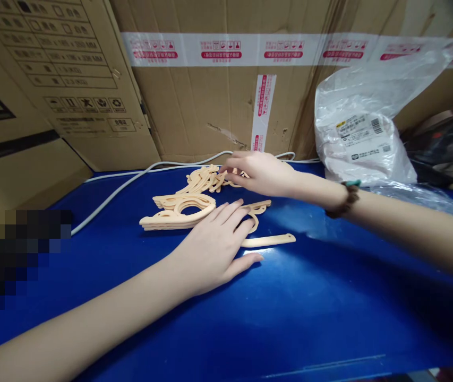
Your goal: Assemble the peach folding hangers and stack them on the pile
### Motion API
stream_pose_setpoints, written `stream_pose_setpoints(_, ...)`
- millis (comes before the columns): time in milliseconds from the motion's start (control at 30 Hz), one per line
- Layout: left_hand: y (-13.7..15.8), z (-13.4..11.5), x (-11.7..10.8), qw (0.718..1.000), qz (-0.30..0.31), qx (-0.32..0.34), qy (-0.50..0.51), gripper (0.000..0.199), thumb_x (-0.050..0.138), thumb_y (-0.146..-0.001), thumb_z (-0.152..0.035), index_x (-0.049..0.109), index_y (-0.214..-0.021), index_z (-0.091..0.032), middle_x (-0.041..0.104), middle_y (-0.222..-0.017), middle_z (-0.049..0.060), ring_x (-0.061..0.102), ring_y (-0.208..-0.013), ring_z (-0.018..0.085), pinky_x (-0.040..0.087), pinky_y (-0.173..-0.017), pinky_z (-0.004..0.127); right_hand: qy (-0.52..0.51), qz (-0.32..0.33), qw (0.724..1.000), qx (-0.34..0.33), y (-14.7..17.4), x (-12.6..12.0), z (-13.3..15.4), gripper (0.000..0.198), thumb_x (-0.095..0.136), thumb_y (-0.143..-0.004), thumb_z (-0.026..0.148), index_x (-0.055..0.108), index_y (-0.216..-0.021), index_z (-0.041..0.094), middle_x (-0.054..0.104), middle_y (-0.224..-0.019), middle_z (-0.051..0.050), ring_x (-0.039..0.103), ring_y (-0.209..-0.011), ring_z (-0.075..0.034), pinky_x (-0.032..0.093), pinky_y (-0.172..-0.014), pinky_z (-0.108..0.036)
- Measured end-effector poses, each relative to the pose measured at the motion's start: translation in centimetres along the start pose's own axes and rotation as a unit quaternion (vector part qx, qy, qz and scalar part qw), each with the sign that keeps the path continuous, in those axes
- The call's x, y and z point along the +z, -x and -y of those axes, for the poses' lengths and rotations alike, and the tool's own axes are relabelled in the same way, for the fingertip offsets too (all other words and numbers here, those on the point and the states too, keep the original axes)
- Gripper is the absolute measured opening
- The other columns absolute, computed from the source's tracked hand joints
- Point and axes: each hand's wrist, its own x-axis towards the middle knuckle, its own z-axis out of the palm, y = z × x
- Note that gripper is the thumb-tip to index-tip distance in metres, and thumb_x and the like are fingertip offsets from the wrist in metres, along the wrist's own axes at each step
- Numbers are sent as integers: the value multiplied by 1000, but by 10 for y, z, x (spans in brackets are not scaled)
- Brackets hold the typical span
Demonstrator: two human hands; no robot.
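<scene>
My left hand (pixel 216 246) lies palm down over a beige folding hanger (pixel 270 241), its fingers spread and the thumb stretched to the right. The hanger's arms and ring-shaped middle stick out beyond my fingers. Touching that hand on its left is a neat stack of the same beige hangers (pixel 166 220). Farther back, my right hand (pixel 256 172) reaches over a loose pile of smaller beige hook-like pieces (pixel 202 179). Its fingers are bent and apart at the pile's right side; whether a fingertip touches a piece is hidden.
Behind the blue table (pixel 309 318) stand cardboard boxes (pixel 210 106). A white cable (pixel 110 199) runs along the back and left. At the back right sits a clear plastic bag (pixel 361 132) with a label, beside dark wrapped items (pixel 445 143).
</scene>
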Motion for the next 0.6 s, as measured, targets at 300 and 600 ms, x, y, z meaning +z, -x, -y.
stream_pose_setpoints(300, 1, 1, 1, 1000, -6, 12, 4, 52, 43, -97, -49, 55, -128, -8, 56, -132, 19, 42, -134, 36, 37, -108, 52, -14, 97, 982, 163, -74, 28, 13, 66, 46, -87, 67, 59, -116, 9, 68, -107, -22, 64, -100, -36, 47, -79, -43)
stream_pose_setpoints(600, 1, 1, 0, 1000, 2, 2, 12, 52, 42, -97, -48, 56, -128, -8, 56, -133, 18, 41, -134, 36, 37, -109, 51, -33, 103, 975, 193, -82, 36, 23, 52, 60, -83, 44, 54, -118, 6, 67, -112, -24, 63, -105, -34, 48, -82, -41)
